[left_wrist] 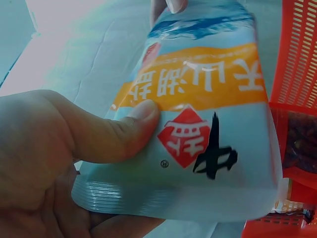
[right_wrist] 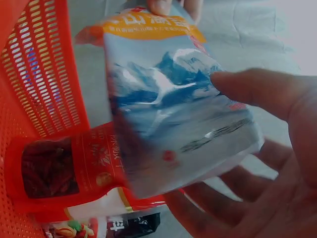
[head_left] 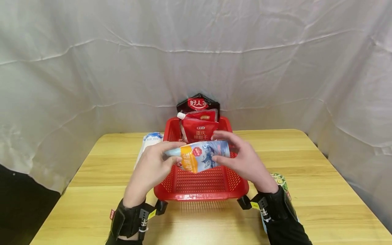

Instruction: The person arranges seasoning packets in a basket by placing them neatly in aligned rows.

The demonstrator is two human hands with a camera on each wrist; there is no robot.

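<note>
Head view: left hand (head_left: 154, 163) and right hand (head_left: 245, 160) are pinching a blue-and-orange packet (head_left: 199, 156) above the red basket (head_left: 200, 190), partly hiding red pouches (head_left: 199, 131) standing inside.

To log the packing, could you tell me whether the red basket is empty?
No, the basket already holds red packets standing at its far end, behind the pouch that both hands hold.

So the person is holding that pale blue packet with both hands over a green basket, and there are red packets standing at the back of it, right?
Nearly. The basket is red, not green; the head view shows this plainly. The rest holds: the left hand and the right hand hold the pale blue packet over it, and red packets stand at its back.
</note>
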